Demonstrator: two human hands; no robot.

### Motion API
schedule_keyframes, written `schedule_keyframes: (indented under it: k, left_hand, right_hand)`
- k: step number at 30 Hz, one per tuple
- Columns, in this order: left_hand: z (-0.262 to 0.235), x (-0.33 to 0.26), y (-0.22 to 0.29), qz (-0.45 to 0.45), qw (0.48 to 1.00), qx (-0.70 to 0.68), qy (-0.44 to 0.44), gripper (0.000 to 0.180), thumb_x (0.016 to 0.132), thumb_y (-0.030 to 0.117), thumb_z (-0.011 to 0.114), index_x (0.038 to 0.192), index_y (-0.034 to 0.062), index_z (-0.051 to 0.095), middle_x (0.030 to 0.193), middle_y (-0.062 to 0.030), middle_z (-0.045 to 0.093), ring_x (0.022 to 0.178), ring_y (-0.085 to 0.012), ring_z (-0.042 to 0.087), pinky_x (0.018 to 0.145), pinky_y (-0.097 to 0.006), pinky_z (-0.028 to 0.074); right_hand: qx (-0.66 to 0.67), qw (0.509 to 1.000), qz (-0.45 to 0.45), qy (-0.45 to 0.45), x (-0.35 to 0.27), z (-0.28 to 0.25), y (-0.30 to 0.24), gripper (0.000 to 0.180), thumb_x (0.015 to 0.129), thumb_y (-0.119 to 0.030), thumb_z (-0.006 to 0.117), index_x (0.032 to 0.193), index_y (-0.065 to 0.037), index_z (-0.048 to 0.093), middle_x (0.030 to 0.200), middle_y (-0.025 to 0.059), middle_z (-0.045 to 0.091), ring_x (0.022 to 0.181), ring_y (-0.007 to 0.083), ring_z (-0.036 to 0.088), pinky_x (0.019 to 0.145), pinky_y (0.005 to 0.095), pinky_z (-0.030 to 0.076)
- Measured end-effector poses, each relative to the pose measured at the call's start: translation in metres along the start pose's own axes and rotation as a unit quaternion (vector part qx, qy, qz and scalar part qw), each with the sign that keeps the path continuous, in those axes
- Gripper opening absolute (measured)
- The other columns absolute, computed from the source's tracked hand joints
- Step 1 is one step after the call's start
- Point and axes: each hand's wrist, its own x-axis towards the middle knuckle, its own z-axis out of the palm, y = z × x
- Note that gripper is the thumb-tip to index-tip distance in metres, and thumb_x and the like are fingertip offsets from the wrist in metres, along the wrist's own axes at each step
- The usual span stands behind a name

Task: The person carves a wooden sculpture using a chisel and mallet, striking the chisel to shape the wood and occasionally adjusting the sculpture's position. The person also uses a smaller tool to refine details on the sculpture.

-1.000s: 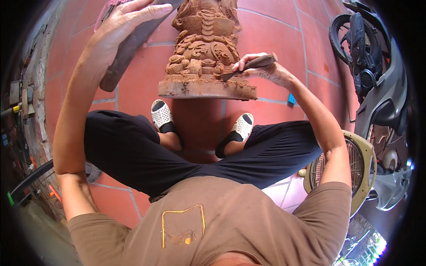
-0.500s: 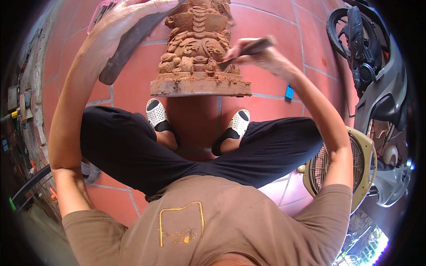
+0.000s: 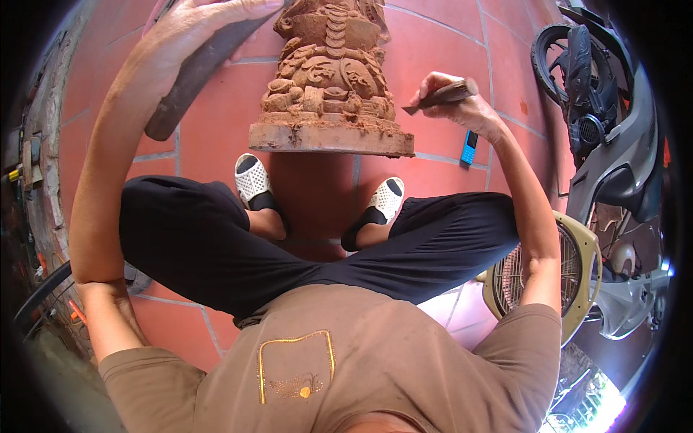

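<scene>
"Where's the carving from where you stand?"

"Ahead of the feet: a reddish-brown wooden piece cut with scrolls and a row of discs (image 3: 332, 79), its flat base edge facing the person, its top running out of view."

"And the right hand (image 3: 451, 105)?"

"Just beside the carving's right side, fingers curled closed around a small tool with a dark wooden handle and a thin flat blade (image 3: 453, 92). The tip points at the wood, with a gap between them."

"What about the left hand (image 3: 198, 27)?"

"Up on the other side, closed around a long, dark, flat-sided wooden bar (image 3: 198, 79), thumb along it. The far end is cut off, and that bar slants back beside the forearm."

"Anything near?"

"A small blue phone (image 3: 469, 150) on the red square floor tiles (image 3: 433, 43), just below the right wrist."
</scene>
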Motion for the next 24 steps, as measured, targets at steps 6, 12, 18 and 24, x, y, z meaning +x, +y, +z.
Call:
schedule_keyframes:
  k: [6,12,18,24]
  left_hand:
    - [0.004,-0.001,0.003,-0.003,1.0,0.016,-0.003,0.042,0.094,0.022,0.062,0.13,0.0019,0.058,0.077,0.0022,0.057,0.064,-0.005,0.054,0.054,-0.02,0.044]
    - [0.02,-0.011,0.016,-0.041,0.996,0.077,0.036,0.046,0.093,0.021,0.063,0.134,0.0028,0.056,0.083,0.0027,0.059,0.065,-0.0043,0.053,0.056,-0.019,0.043]
    - [0.039,-0.043,0.023,0.027,0.996,0.045,0.078,0.057,0.089,0.02,0.066,0.14,0.001,0.049,0.085,0.0,0.06,0.07,-0.0054,0.054,0.064,-0.02,0.045]
    - [0.089,-0.095,-0.014,0.119,0.984,0.059,0.118,0.068,0.084,0.006,0.063,0.146,-0.0027,0.038,0.123,-0.0146,0.061,0.113,-0.0186,0.058,0.095,-0.028,0.046]
  right_hand:
    - [0.022,0.997,-0.049,-0.05,0.009,0.052,-0.015,0.019,0.084,0.004,0.071,0.095,-0.005,0.06,0.107,0.0055,0.067,0.11,0.015,0.061,0.093,0.0293,0.052]
    - [-0.029,0.988,-0.142,-0.047,0.019,0.065,0.01,0.012,0.083,0.003,0.072,0.09,0.002,0.064,0.099,0.0027,0.066,0.098,0.0136,0.061,0.089,0.0302,0.05]
    - [-0.054,0.983,-0.172,-0.047,0.032,0.07,0.004,0.019,0.085,-0.001,0.072,0.102,-0.003,0.065,0.101,0.002,0.068,0.1,0.0131,0.064,0.09,0.0313,0.053]
    - [-0.109,0.977,-0.178,-0.041,0.035,0.067,0.004,0.026,0.082,-0.008,0.077,0.104,-0.003,0.064,0.1,0.0065,0.072,0.095,0.0187,0.069,0.089,0.0328,0.054]
